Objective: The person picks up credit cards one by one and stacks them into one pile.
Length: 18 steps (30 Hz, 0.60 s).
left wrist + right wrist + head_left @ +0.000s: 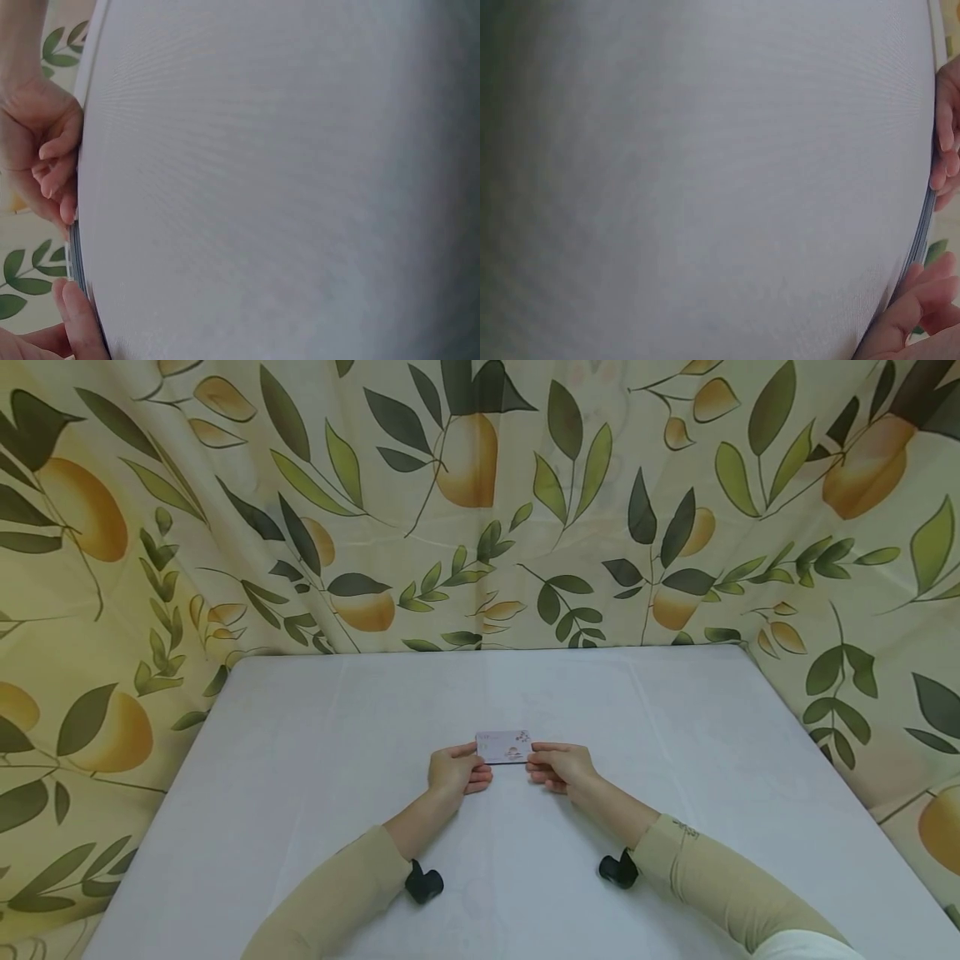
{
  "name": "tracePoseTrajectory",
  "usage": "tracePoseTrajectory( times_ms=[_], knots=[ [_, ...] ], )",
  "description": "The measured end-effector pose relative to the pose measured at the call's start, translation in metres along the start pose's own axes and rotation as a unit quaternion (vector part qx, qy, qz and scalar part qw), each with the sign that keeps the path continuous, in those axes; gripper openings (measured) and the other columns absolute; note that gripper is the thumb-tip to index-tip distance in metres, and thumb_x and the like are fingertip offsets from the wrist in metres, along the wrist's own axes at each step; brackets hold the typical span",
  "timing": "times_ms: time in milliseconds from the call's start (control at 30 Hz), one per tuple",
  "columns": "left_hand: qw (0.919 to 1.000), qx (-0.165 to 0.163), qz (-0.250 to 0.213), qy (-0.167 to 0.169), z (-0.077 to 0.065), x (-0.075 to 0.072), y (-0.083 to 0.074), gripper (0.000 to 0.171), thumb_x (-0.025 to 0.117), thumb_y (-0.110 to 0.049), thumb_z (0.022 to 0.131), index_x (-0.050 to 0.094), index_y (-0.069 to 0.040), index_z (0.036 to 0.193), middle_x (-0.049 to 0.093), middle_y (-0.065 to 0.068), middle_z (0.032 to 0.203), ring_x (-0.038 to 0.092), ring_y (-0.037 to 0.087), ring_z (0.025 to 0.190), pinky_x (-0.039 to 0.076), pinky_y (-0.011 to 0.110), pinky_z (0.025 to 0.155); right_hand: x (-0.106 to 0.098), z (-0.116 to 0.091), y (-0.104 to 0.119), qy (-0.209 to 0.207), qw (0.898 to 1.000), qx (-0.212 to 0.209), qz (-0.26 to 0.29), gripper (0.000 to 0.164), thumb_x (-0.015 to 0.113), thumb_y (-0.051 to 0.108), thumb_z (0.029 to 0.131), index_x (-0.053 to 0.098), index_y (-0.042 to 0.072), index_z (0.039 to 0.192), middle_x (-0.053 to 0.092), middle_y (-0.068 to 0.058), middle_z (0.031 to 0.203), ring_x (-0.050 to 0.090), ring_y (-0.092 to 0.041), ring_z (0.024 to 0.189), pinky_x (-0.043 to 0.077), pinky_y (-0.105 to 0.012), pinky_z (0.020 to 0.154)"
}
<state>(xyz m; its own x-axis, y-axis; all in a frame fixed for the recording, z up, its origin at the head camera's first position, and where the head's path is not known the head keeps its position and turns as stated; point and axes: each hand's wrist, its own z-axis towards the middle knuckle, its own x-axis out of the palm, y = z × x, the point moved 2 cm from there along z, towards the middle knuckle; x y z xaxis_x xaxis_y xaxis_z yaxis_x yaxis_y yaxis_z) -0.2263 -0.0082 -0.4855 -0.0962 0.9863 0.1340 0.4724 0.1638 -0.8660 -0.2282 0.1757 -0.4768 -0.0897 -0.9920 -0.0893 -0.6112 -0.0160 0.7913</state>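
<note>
A small flat rectangular thing (503,747) lies at the middle of the white table, its long side running left to right. Its top is pale pink with reddish floral prints. In the left wrist view the thing's long edge (76,251) looks dark and layered, like a thin stack. My left hand (456,770) pinches its left end, thumb along the top corner and fingers curled below. At the opposite end my right hand (566,767) holds it the same way. Both wrist views show the two hands facing each other across it, low over the tabletop.
The white-covered table (337,718) reaches back to a hanging curtain (480,543) printed with fruit and leaves, which also runs along both sides. A black wrist camera (424,883) sits at my left cuff, and another black camera (618,869) at my right cuff.
</note>
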Motion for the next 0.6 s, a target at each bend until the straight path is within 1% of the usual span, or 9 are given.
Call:
tracePoseTrajectory(
  times_ms=[167, 300, 600],
  knots=[
    [1.0, 0.001, 0.002, -0.004, 0.0006, 0.0005, 0.0001, 0.035, 0.057, 0.005, 0.084, 0.057, 0.004, 0.119, 0.064, 0.008, 0.062, 0.062, 0.014, 0.051, 0.057, 0.029, 0.054, -0.0004, 0.0005, 0.0003, 0.008, 1.0, -0.001, 0.002, 0.037, 0.065, 0.011, 0.084, 0.059, 0.007, 0.12, 0.068, -0.001, 0.068, 0.061, -0.007, 0.049, 0.044, -0.015, 0.041],
    [1.0, 0.0, 0.006, -0.006, 0.0012, 0.0008, 0.0002, 0.035, 0.058, 0.004, 0.084, 0.057, 0.003, 0.119, 0.064, 0.009, 0.062, 0.063, 0.014, 0.051, 0.057, 0.029, 0.053, -0.0008, 0.0006, 0.0009, 0.007, 1.0, -0.005, 0.001, 0.036, 0.064, 0.011, 0.084, 0.059, 0.007, 0.12, 0.068, -0.001, 0.069, 0.063, -0.008, 0.052, 0.047, -0.016, 0.042],
    [1.0, 0.001, 0.007, -0.003, 0.0024, 0.0006, 0.0018, 0.035, 0.057, 0.003, 0.084, 0.056, 0.003, 0.119, 0.064, 0.01, 0.064, 0.063, 0.014, 0.051, 0.057, 0.03, 0.054, 0.0, -0.0027, 0.0013, 0.013, 1.0, -0.02, 0.0, 0.036, 0.063, 0.008, 0.084, 0.057, 0.003, 0.12, 0.069, -0.004, 0.072, 0.065, -0.012, 0.057, 0.055, -0.023, 0.051]
  ],
)
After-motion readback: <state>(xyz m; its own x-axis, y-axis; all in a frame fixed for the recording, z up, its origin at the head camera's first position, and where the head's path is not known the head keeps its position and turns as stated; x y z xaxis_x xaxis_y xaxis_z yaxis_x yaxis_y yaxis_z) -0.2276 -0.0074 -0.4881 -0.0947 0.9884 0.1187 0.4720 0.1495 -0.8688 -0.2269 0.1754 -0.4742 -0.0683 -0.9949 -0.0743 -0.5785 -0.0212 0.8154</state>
